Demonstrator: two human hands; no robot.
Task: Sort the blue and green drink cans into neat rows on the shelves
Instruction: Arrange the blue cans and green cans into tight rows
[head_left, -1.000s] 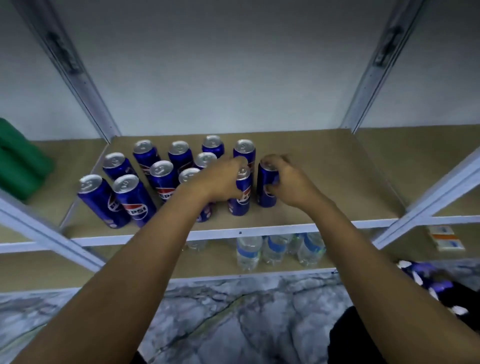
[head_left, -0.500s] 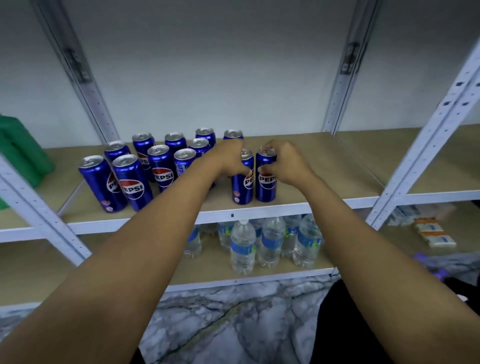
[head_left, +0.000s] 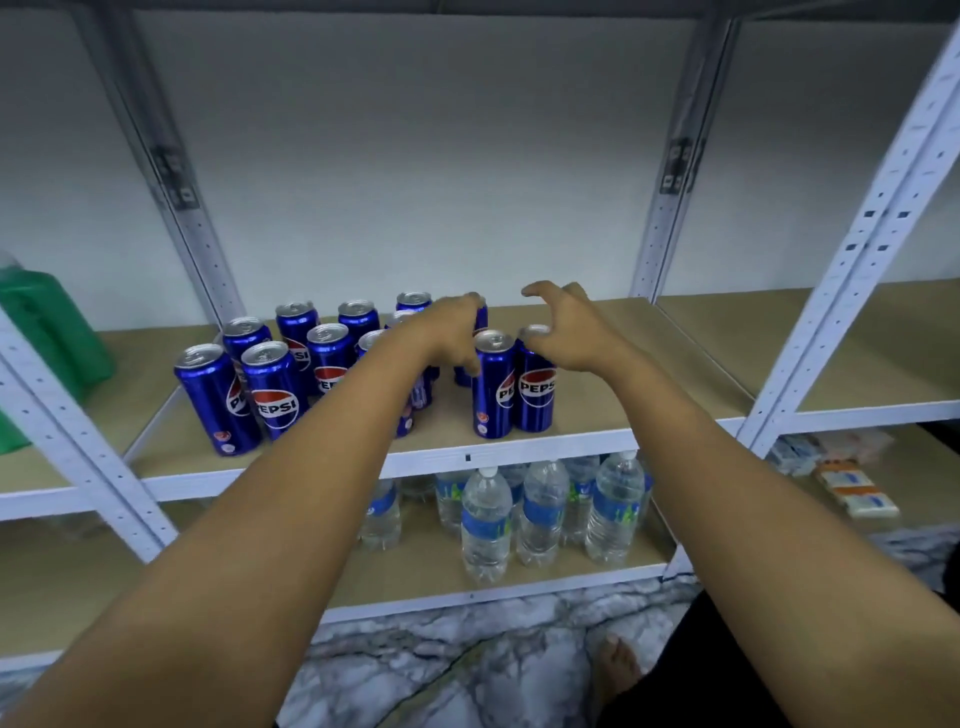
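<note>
Row-tidying on the middle shelf (head_left: 597, 436) looks like the current step: two blue cans (head_left: 514, 389) are stood side by side at the front. Right hand (head_left: 563, 332) is hovering with fingers spread, nothing held. Left hand (head_left: 452, 332) is reached toward a rear can; its grip can't be made out. No green cans are seen, tbh.

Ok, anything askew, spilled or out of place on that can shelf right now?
No spill or damage shows. All blue cans stand upright, but the two front cans sit apart from the left cluster, rows still staggered. A green object sits at the far left; no green cans show.
</note>
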